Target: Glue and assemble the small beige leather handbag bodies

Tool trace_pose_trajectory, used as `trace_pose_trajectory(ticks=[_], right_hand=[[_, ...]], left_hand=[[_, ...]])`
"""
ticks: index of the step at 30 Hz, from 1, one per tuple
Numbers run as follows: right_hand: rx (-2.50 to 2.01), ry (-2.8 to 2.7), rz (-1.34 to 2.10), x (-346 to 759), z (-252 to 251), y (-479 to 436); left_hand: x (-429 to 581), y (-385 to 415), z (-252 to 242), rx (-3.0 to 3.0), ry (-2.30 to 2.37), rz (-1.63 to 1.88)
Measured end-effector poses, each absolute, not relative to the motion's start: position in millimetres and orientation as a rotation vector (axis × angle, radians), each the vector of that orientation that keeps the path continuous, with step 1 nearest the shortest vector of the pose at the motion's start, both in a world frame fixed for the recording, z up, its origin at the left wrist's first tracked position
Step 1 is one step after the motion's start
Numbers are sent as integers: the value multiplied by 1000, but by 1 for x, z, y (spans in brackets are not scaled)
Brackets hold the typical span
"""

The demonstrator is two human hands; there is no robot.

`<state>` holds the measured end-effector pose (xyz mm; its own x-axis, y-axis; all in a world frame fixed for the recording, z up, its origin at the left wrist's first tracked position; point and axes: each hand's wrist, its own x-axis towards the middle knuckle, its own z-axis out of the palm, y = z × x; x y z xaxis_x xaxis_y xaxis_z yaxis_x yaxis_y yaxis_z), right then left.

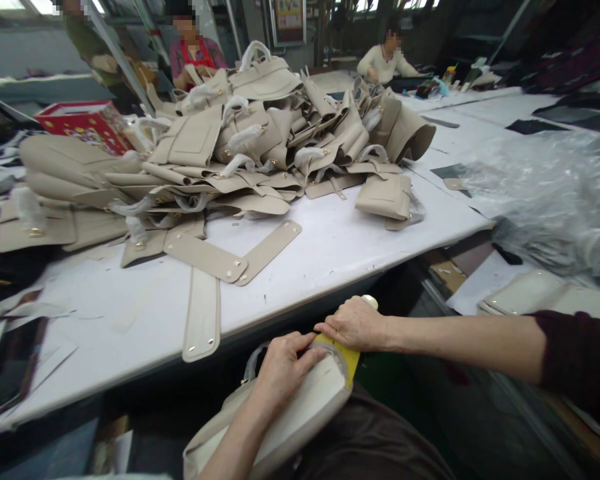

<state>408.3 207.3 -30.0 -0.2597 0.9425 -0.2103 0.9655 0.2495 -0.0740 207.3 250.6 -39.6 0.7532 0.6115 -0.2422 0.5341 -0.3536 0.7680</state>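
Note:
A beige handbag point(305, 417) lies tilted across my lap, below the table's front edge. My left hand point(283, 370) has its fingers closed over the bag's upper side, with the thumb pressed near its rounded end. My right hand point(357, 325) is wrapped round a flat yellow tool point(351, 363), whose pale rounded end sticks out above the fist. The yellow part sits against the bag's end; its exact shape is hidden by my fingers. Both hands almost touch there. A plastic-wrapped handle point(253, 363) shows behind my left hand.
A large heap of beige bag pieces point(185, 143) covers the white table point(280, 267). Several beige strips with metal studs point(203, 320) lie near its edge. A red box point(85, 123) stands far left, clear plastic point(545, 193) lies right. People sit behind.

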Motion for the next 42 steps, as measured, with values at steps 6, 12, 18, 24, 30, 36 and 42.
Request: trace_pose_trajectory(ticks=[6,12,18,24,30,36,42], right_hand=[[1902,2338,-272,404,-35,198],[1975,2297,-292,397,-39,190],[1962,2329,-361,390,-34,180],[1999,2358,-466,391,-32,169],[2175,2239,-740,415,-60,159],[2338,2142,-613,409,-59,163],[2157,2233,-392,394,-43,183]], left_hand=[[207,249,-43,2113,852,139],[207,242,-48,2198,846,189],[204,245,-43,1924,815,132],[204,259,-28,1559,822,-32],[209,261,-28,1455,861,-74],[210,263,-43,1630,916,-47],[211,253,-34,1762,1033,71]])
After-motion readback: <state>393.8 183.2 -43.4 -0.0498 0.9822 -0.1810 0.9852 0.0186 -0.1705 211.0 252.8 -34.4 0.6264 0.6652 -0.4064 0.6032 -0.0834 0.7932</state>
